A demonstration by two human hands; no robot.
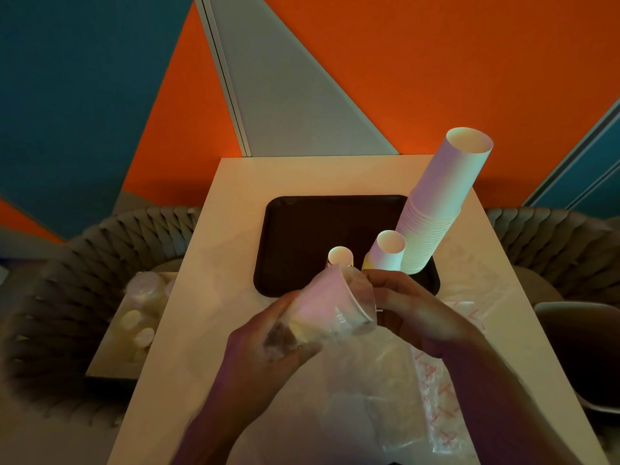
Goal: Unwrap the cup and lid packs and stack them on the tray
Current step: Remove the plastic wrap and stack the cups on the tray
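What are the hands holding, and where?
Left hand grips the wrapped cup pack at its near end; right hand pinches the wrap at its far end.

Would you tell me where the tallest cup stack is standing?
The tallest cup stack stands at the tray's right near corner, beside a shorter stack.

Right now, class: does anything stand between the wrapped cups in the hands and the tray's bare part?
Yes. Two short cup stacks stand at the tray's near edge, just beyond the wrapped cups. The tall stack fills the right corner.
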